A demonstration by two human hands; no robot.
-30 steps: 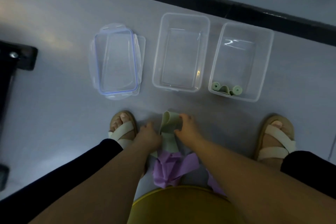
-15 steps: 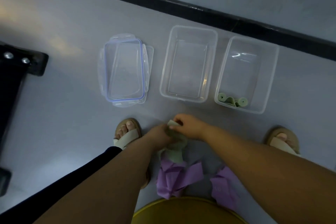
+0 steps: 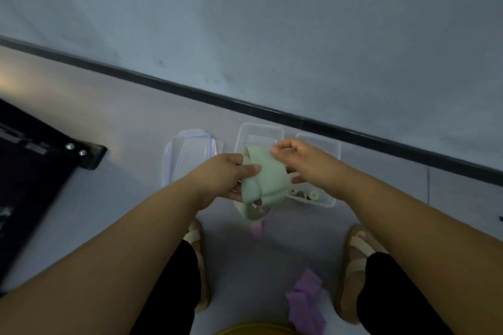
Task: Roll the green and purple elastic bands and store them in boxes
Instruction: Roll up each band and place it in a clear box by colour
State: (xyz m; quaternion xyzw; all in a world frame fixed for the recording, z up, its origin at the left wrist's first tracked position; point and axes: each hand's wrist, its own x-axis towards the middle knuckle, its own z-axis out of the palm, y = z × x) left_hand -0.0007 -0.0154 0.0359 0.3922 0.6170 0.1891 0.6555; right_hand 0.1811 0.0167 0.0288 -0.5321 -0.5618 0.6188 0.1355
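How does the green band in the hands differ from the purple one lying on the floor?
Colour: the green band is pale green, the purple band lilac. Place: the green band is held up by the left hand and right hand; the purple band lies on the floor. Shape: the green band hangs in loose folds, the purple band lies crumpled. Both are soft flat strips.

The green elastic band [image 3: 265,171] is matt, smooth rubber; the box [image 3: 328,200] at its 3 o'clock is clear, glossy plastic.
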